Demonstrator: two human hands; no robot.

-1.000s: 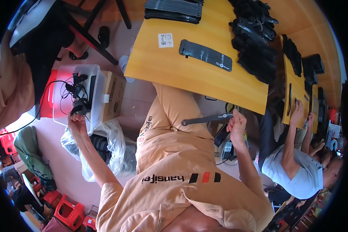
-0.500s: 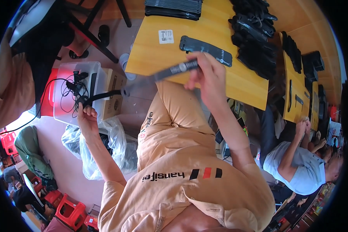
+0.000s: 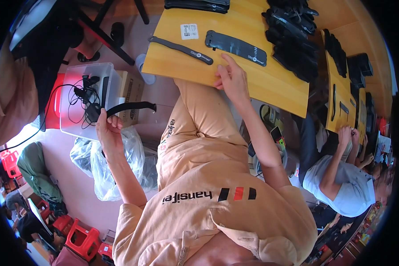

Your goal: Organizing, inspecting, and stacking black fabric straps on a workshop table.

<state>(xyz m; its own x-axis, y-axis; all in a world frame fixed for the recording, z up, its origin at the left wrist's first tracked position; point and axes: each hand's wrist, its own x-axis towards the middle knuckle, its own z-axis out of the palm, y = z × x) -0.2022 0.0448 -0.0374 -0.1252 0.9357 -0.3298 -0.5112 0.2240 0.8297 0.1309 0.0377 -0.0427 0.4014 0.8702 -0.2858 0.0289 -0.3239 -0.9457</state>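
My left hand (image 3: 110, 128) is pinched on the end of a black strap (image 3: 133, 106), which sticks out to the right beside the clear plastic bin. Over the near edge of the yellow table (image 3: 270, 93) is my right hand (image 3: 233, 80), empty, its index finger stretched out and its fingers apart. Just to its left, a narrow dark strap (image 3: 181, 49) with pale print lies slanting on the tabletop. Farther back, a wider dark panel (image 3: 236, 48) with a row of small marks lies flat, beyond my right fingertips.
The clear bin (image 3: 66, 106) holds tangled black cables. A cardboard box (image 3: 131, 91) stands beside it, with clear plastic bags (image 3: 106, 173) below. Stacked dark straps (image 3: 197, 4) and a black heap (image 3: 292, 44) occupy the table's back and right. A co-worker (image 3: 341, 186) sits at right.
The narrow strap has left my right hand and now lies on the table; that hand has opened. My left hand has shifted slightly right, still gripping the black strap.
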